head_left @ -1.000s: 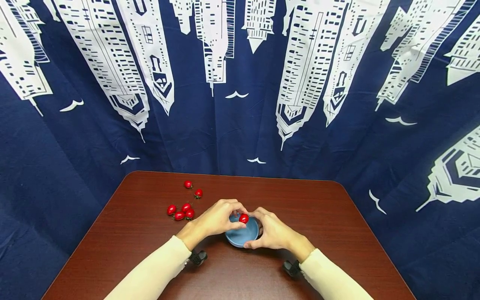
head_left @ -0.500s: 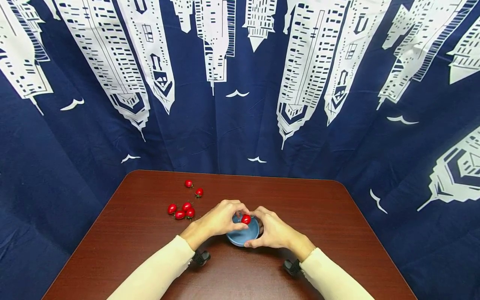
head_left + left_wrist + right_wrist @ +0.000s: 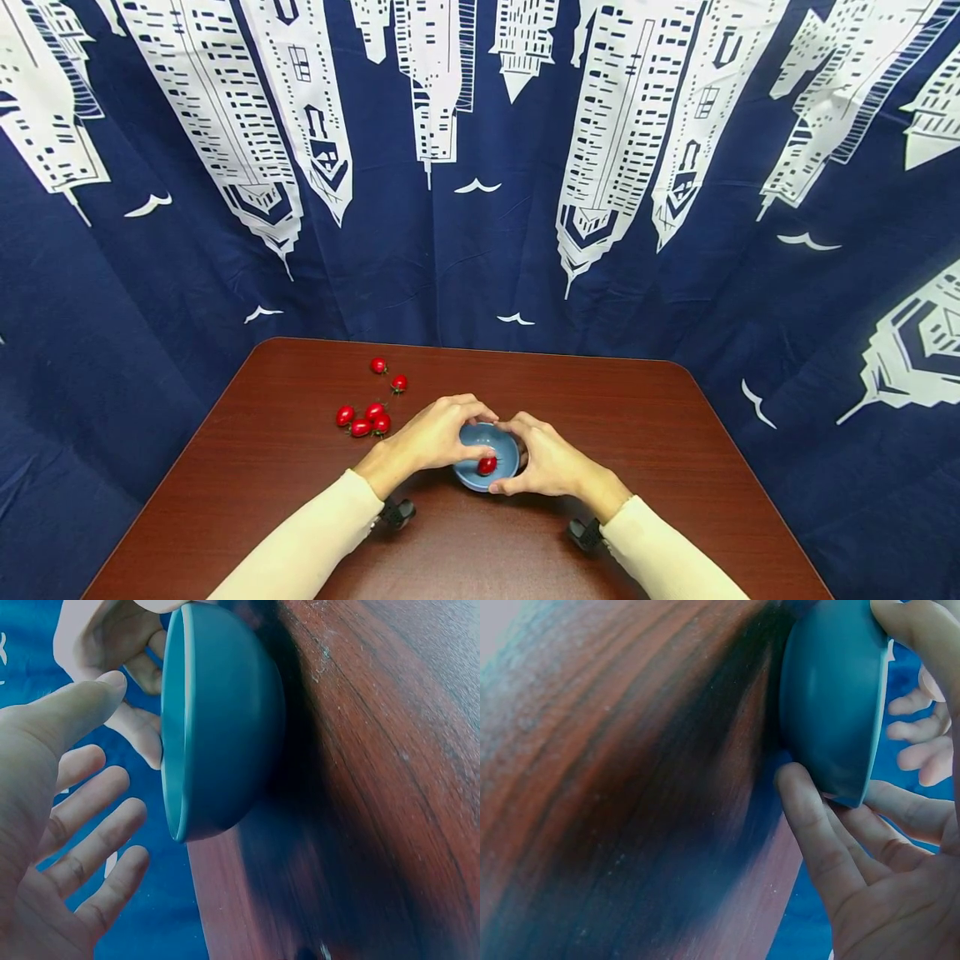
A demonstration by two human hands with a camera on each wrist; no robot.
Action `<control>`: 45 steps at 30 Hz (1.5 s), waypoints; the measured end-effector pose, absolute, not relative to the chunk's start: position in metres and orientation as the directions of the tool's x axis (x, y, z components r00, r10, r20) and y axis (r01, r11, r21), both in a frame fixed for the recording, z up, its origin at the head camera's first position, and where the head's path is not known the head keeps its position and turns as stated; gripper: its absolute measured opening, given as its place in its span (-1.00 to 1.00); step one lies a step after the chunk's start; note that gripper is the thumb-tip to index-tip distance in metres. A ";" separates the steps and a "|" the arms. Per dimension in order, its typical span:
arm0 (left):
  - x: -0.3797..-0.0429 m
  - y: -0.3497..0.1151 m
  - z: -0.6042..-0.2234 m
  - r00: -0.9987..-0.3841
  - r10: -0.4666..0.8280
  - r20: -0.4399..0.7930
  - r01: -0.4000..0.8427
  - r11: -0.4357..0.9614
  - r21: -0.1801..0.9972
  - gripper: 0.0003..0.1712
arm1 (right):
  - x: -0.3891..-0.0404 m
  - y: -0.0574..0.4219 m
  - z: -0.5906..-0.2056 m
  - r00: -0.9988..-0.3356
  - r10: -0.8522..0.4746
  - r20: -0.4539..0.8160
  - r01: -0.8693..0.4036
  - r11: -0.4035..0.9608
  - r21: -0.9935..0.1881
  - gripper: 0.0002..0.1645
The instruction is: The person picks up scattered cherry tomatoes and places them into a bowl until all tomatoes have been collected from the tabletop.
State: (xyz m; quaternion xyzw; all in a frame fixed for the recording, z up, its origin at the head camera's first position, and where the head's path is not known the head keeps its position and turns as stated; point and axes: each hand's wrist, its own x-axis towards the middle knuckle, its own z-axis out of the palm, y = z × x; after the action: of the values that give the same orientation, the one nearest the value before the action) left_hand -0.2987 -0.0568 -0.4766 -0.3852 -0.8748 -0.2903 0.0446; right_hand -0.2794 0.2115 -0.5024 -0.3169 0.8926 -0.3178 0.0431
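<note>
A small blue bowl [image 3: 467, 481] rests on the table between both hands. One red cherry tomato [image 3: 487, 466] shows inside it, just below the left thumb. My left hand [image 3: 438, 435] hovers over the bowl's left side, fingers and thumb apart with nothing between them; the left wrist view shows the same spread fingers beside the bowl [image 3: 232, 724]. My right hand [image 3: 551, 462] holds the bowl from the right, thumb at the near rim and fingers round the far side. In the right wrist view, its fingertips press against the wall of the bowl [image 3: 832, 697].
Several cherry tomatoes with green stems lie to the left on the brown table [image 3: 600, 400], among them a back one [image 3: 378, 365] and a clustered one [image 3: 361, 427]. A dark blue curtain [image 3: 450, 250] with white buildings hangs behind the table's far edge.
The cherry tomato left the left hand's pinch and dropped into the bowl. The left fingers have parted and shifted slightly left. The right hand stays on the bowl.
</note>
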 end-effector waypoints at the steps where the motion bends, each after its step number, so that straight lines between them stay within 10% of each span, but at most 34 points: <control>1: -0.299 -0.058 -0.476 -0.700 0.648 0.301 0.699 0.534 0.477 -0.45 | -0.279 0.211 -0.502 -0.797 -0.592 0.124 -0.537 0.599 -0.594 0.19; 45: -0.288 -0.150 -0.497 -0.808 0.543 0.230 0.589 0.730 0.345 -0.13 | -0.278 0.209 -0.501 -0.807 -0.574 0.139 -0.539 0.618 -0.572 0.22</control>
State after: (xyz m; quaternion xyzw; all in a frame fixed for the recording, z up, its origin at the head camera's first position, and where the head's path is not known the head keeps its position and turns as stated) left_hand -0.2875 -0.1497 -0.4972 -0.3050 -0.9285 -0.2043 0.0565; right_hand -0.2782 0.2085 -0.5013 -0.3094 0.8991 -0.3084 0.0288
